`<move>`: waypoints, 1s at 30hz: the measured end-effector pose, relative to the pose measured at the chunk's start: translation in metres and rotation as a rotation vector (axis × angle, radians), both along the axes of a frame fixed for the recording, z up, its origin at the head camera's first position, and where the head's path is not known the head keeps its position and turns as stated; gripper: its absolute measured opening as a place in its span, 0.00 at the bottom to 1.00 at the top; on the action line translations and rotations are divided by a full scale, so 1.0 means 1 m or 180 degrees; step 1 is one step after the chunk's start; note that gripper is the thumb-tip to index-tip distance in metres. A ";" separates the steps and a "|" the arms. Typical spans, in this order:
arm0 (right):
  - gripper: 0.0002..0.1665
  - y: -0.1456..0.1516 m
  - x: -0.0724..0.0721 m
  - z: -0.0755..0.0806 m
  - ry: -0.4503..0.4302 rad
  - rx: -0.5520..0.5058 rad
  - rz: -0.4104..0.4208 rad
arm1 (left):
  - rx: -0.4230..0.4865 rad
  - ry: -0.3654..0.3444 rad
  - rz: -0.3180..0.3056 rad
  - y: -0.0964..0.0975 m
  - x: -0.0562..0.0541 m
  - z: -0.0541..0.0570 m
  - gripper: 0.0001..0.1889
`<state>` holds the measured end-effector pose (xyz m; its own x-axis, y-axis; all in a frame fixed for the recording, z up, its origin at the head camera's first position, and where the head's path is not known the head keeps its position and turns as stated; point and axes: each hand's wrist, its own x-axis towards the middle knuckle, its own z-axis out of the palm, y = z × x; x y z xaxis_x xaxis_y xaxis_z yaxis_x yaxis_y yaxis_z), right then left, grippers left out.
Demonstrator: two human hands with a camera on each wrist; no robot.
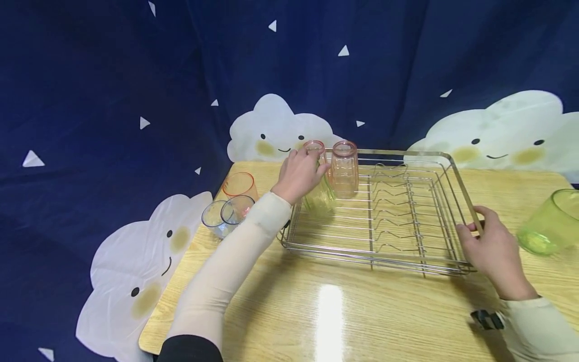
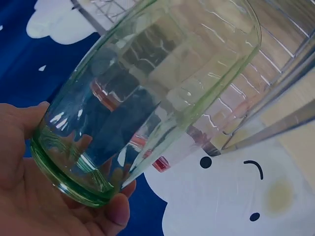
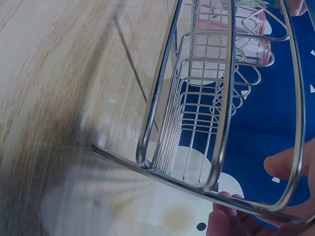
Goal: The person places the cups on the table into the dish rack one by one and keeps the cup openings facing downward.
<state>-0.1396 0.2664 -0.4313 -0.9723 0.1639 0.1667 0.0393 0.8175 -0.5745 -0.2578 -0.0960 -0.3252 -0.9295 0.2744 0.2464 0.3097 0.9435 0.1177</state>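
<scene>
My left hand [image 1: 299,173] holds a clear green glass [image 1: 320,200] by its base, with the glass mouth down over the left end of a wire dish rack [image 1: 398,152]. In the left wrist view the thumb and fingers curl round the thick green base [image 2: 74,189]. Two pink glasses stand inverted at the rack's back left: one pink glass [image 1: 345,173] in plain sight, another pink glass [image 1: 315,146] partly hidden behind the hand. My right hand [image 1: 494,251] grips the rack's right rim, thumb inside the wires and fingers outside.
Left of the rack stand an orange-rimmed glass [image 1: 240,185] and two blue-rimmed glasses, the nearer blue-rimmed glass [image 1: 213,218] partly overlapping the other. A yellow-green glass [image 1: 547,223] is on the table [image 1: 362,301] at the right. A dark blue curtain [image 1: 289,60] hangs behind.
</scene>
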 end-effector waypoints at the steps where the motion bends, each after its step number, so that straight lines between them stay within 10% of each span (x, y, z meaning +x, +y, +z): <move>1: 0.39 0.000 0.000 0.000 0.0008 0.0003 0.0004 | -0.0040 0.0001 -0.0003 0.000 -0.001 0.000 0.26; 30: 0.40 0.001 0.000 -0.001 -0.0032 -0.0072 -0.0032 | -0.0267 -0.0189 -0.0169 0.004 -0.025 -0.017 0.14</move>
